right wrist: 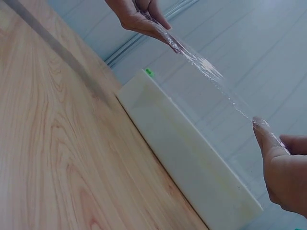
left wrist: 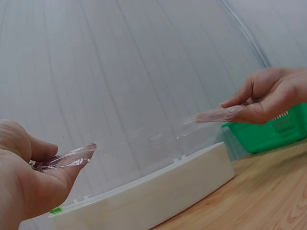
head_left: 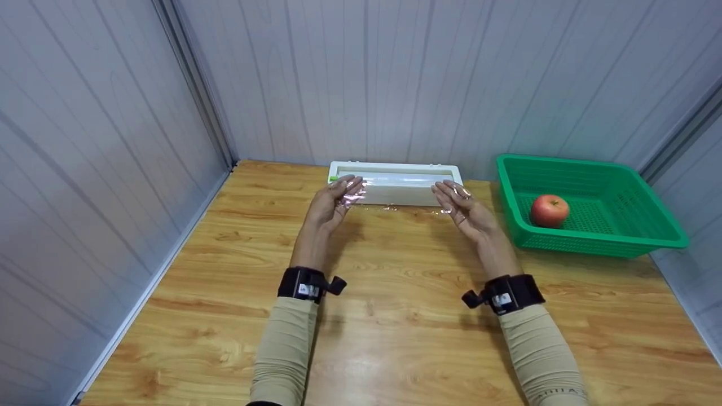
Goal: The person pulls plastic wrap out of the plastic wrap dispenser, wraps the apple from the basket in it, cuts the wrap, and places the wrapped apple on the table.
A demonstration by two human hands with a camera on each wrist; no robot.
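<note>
A white cling-film dispenser box (head_left: pixel 395 179) lies at the back of the wooden table (head_left: pixel 395 316) against the wall. A clear sheet of film (head_left: pixel 395 194) stretches out of it toward me. My left hand (head_left: pixel 338 198) pinches the film's left corner between thumb and fingers, and my right hand (head_left: pixel 458 202) pinches the right corner. In the left wrist view the film (left wrist: pixel 144 143) spans from the left hand (left wrist: pixel 53 165) to the right hand (left wrist: pixel 240 112) above the box (left wrist: pixel 158 191). The right wrist view shows the film (right wrist: pixel 216 81) taut over the box (right wrist: pixel 192 158).
A green plastic basket (head_left: pixel 632 237) stands at the back right of the table with a red apple (head_left: pixel 549 210) inside. Grey panel walls close the table in on the left, back and right.
</note>
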